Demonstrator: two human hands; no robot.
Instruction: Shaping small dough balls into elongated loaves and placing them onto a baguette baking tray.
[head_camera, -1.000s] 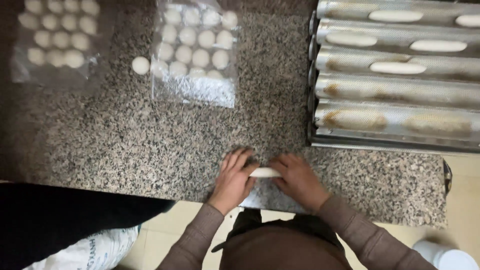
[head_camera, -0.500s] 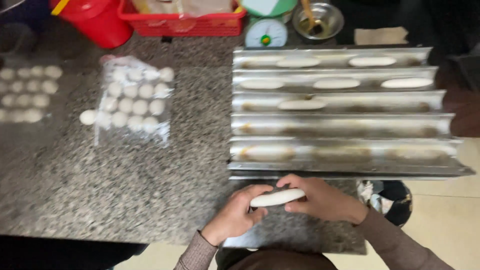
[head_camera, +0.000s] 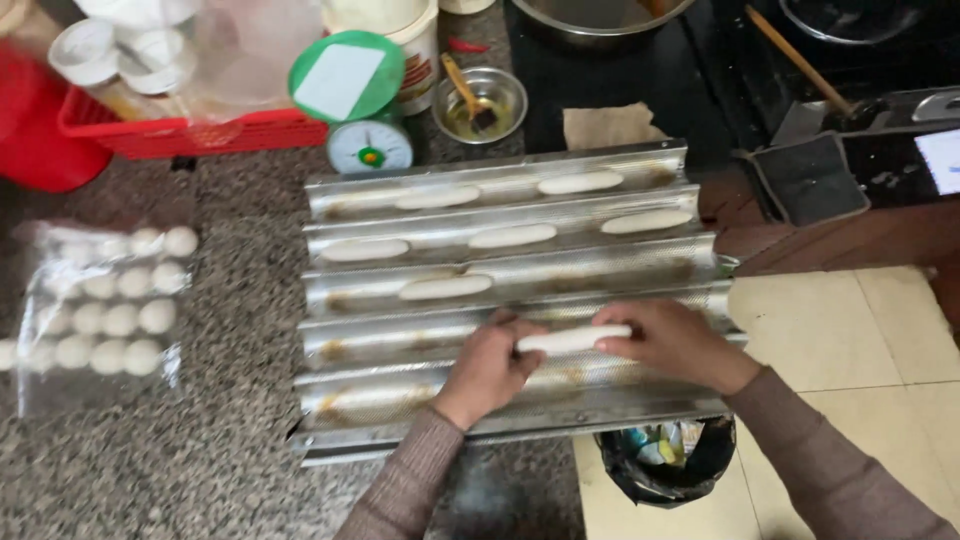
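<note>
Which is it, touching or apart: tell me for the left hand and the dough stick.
Touching. The head view shows the left hand with its fingers wrapped around one end of the dough stick, over the grooved metal tray.

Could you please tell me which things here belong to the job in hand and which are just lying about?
In use: left hand, right hand, dough stick, tray, dough balls.
Lying about: scale, red basket, bin, bowl.

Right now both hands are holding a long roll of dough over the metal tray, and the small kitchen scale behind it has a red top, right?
Not quite: the head view shows the kitchen scale has a green top. The rest holds: the left hand and right hand hold the dough roll over the metal tray.
</note>
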